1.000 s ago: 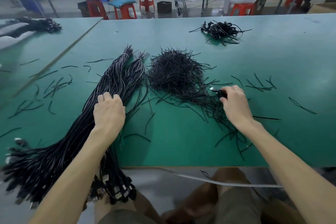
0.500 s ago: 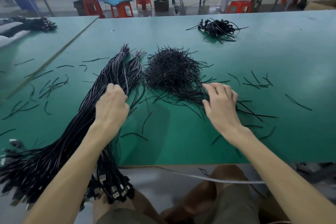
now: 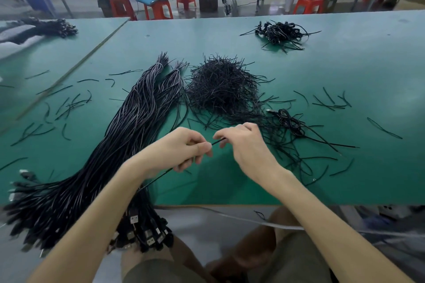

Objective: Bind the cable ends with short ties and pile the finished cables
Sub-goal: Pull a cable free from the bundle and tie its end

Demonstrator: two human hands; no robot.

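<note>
**While both hands pinch one black cable, the short ties lie just beyond**

Where the two grips meet, above the near part of the green table (image 3: 345,71), the left hand (image 3: 181,149) has its fingers curled round a single black cable (image 3: 217,142). The right hand (image 3: 243,145) pinches the same cable a little further along, between thumb and fingertips, and the two hands are almost touching. From the left grip the cable trails down and back towards the person, to the plug ends (image 3: 147,234) of the long cable bundle (image 3: 128,135). That bundle lies just left of the grip and hangs over the table's near edge. Just beyond the grip sits the heap of short ties (image 3: 223,89). Near the right hand, on its right, lies one coiled cable (image 3: 288,120) among loose ties (image 3: 328,105). Well beyond the grip, far off to the right, rests the pile of finished cables (image 3: 279,33)
</note>
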